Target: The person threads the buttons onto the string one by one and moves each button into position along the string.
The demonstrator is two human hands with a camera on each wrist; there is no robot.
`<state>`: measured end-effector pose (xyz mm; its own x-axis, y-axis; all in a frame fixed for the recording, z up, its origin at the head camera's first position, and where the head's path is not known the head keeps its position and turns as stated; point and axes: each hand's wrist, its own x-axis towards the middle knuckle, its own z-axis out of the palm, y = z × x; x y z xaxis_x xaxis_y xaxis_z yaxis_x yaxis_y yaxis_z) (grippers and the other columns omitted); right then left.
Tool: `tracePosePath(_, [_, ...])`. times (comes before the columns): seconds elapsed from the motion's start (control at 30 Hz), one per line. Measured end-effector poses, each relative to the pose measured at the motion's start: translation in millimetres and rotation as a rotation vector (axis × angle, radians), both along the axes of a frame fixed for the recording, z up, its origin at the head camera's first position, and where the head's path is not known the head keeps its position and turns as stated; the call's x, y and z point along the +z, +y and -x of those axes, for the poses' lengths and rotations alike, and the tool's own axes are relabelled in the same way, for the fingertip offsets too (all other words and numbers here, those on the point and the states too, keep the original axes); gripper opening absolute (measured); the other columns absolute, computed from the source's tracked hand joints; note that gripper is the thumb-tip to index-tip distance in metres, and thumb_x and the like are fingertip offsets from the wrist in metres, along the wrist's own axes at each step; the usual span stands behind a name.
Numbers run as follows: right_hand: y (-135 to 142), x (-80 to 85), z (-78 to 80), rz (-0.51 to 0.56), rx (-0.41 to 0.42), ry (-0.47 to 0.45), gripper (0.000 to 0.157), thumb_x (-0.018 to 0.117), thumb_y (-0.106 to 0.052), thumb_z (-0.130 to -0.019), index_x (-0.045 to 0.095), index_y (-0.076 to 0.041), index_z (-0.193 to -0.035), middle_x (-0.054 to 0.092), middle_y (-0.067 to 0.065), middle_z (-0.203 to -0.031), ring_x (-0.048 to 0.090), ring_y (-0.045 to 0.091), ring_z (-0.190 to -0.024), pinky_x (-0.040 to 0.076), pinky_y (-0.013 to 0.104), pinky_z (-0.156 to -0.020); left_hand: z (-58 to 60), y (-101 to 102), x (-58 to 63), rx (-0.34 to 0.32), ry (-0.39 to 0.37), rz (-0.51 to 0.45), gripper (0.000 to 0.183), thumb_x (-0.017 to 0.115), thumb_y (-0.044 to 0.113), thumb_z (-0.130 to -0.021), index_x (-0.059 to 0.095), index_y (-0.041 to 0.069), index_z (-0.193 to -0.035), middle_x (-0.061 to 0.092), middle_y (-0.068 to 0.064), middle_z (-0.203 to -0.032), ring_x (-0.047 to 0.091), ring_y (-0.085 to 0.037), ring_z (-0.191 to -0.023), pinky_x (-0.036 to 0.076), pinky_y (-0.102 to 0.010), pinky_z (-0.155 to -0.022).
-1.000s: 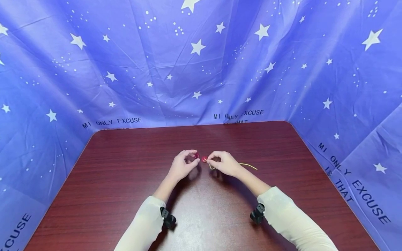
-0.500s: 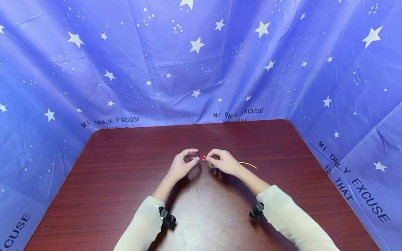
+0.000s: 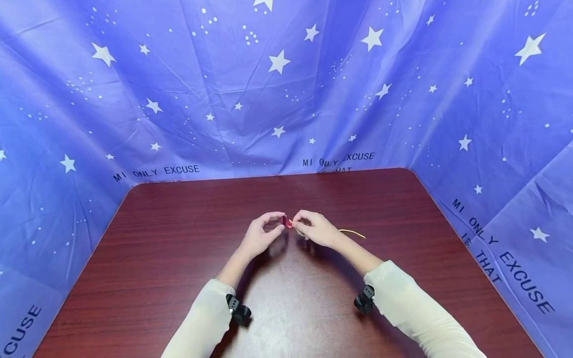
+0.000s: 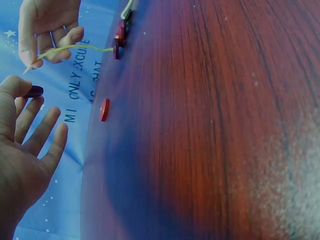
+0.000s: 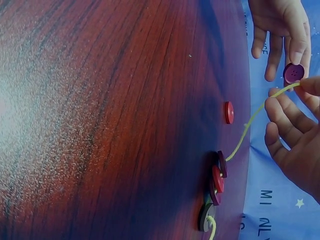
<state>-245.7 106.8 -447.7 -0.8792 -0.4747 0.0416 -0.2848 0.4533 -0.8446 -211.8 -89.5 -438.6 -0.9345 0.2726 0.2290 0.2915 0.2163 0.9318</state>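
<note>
My left hand pinches a dark purple button by its edge, between thumb and fingertip; small holes show in its face. Facing it, my right hand pinches a yellow string close to its tip. In the right wrist view the string's tip lies right at the button's lower edge. From there the string runs down to a row of strung buttons, red and dark ones, standing on the table behind the right hand. A loose red button rests on the table below the hands.
The hands are over the far middle of the dark red wooden table. The string's tail lies on the table to the right of the right hand. A blue star-printed curtain hangs around the back and sides.
My left hand has moved slightly right with the purple button, narrowing the gap to the right hand. The right hand keeps its pinch on the string. The head view has shifted a little.
</note>
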Motion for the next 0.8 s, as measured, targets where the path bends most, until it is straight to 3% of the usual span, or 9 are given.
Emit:
tracePosePath(0.07, [-1.2, 6.0, -3.3, 0.002, 0.014, -0.013, 0.014, 0.053, -0.01, -0.093, 0.058, 0.003, -0.095, 0.055, 0.011, -0.07, 0.058, 0.036, -0.065, 0.052, 0.04, -0.06, 1.0, 0.6, -0.7, -0.008, -0.004, -0.004, 0.032, 0.059, -0.003, -0.086, 0.056, -0.01, -0.118, 0.062, -0.029, -0.112, 0.06, -0.041, -0.102, 0.049, -0.049, -0.089])
tracePosePath(0.17, [-2.6, 19.7, -11.2, -0.002, 0.042, -0.02, 0.014, 0.052, -0.006, -0.093, 0.057, 0.007, -0.094, 0.055, 0.014, -0.071, 0.055, 0.032, -0.061, 0.052, 0.046, -0.06, 2.6, 1.7, -2.2, -0.018, -0.007, -0.006, 0.033, 0.06, -0.002, -0.087, 0.056, -0.009, -0.118, 0.062, -0.028, -0.112, 0.061, -0.041, -0.101, 0.05, -0.047, -0.087])
tracePosePath(0.3, [-3.8, 34.3, -19.7, -0.004, 0.068, -0.005, 0.013, 0.052, -0.004, -0.092, 0.057, 0.008, -0.093, 0.054, 0.012, -0.07, 0.053, 0.023, -0.059, 0.052, 0.047, -0.06, 3.4, 2.6, -3.3, -0.025, -0.009, 0.0, 0.033, 0.06, -0.001, -0.087, 0.056, -0.009, -0.119, 0.063, -0.027, -0.111, 0.062, -0.038, -0.098, 0.052, -0.039, -0.082])
tracePosePath(0.37, [-3.8, 35.4, -20.0, -0.006, 0.069, 0.002, 0.012, 0.053, -0.004, -0.091, 0.058, 0.007, -0.091, 0.053, 0.009, -0.068, 0.053, 0.023, -0.059, 0.052, 0.039, -0.057, 3.2, 3.0, -3.6, -0.026, -0.012, 0.005, 0.033, 0.059, 0.0, -0.088, 0.056, -0.008, -0.119, 0.063, -0.026, -0.11, 0.062, -0.034, -0.095, 0.052, -0.033, -0.08])
tracePosePath(0.53, [-0.8, 9.9, -4.4, -0.029, 0.058, 0.007, 0.012, 0.054, -0.007, -0.092, 0.059, 0.004, -0.091, 0.051, 0.003, -0.066, 0.05, 0.016, -0.056, 0.044, 0.023, -0.051, 2.5, 4.3, -5.2, -0.019, -0.027, 0.012, 0.033, 0.06, 0.002, -0.088, 0.057, -0.005, -0.12, 0.064, -0.023, -0.109, 0.062, -0.022, -0.087, 0.051, -0.022, -0.074])
tracePosePath(0.6, [0.7, -0.3, 1.1, -0.037, 0.054, 0.007, 0.013, 0.055, -0.011, -0.092, 0.06, 0.002, -0.091, 0.052, 0.003, -0.066, 0.049, 0.013, -0.055, 0.044, 0.023, -0.05, 2.5, 4.8, -5.9, -0.018, -0.038, 0.012, 0.033, 0.06, 0.004, -0.088, 0.057, -0.005, -0.121, 0.065, -0.023, -0.11, 0.063, -0.02, -0.087, 0.05, -0.021, -0.073])
tracePosePath(0.8, [1.9, -1.9, 1.6, -0.032, 0.059, 0.012, 0.013, 0.057, -0.014, -0.091, 0.06, -0.002, -0.089, 0.053, 0.002, -0.066, 0.049, 0.009, -0.054, 0.045, 0.023, -0.051, 2.0, 5.7, -6.2, -0.028, -0.052, 0.001, 0.035, 0.06, 0.004, -0.089, 0.056, -0.006, -0.122, 0.064, -0.024, -0.111, 0.063, -0.023, -0.092, 0.05, -0.017, -0.076])
